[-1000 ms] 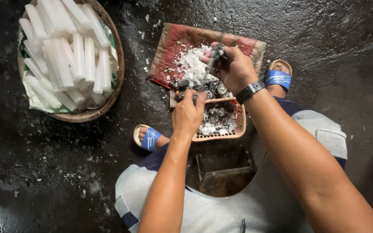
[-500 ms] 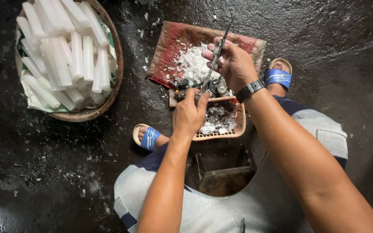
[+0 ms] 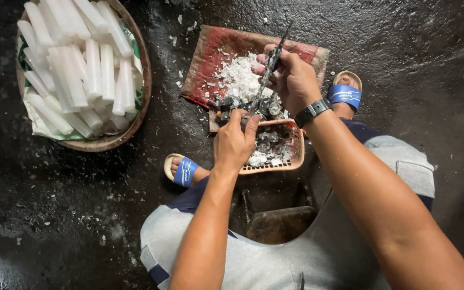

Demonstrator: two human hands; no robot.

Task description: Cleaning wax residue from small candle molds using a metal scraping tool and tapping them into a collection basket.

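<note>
Two hands at upper centre: knife (image 3: 271,64) gripped in closed right hand (image 3: 295,80), blade raised; dark piece (image 3: 231,109) pinched under left hand (image 3: 234,142) fingertips, above the basket (image 3: 296,156).

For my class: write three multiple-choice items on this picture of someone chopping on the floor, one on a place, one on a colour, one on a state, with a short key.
1. Where does the round basket of white sticks lie?
A. Upper left of the view
B. Between the person's feet
C. On the person's lap

2. What colour are the sandal straps?
A. Red
B. Blue
C. Green

3. How is the knife held by the right hand?
A. Lying flat on the floor
B. Stuck in the basket
C. Raised above the white chips

Key: 1 A, the basket sits in the upper left corner; 2 B, both straps show blue; 3 C, the blade points up over the red board while the left hand rests at the small tray.
</note>
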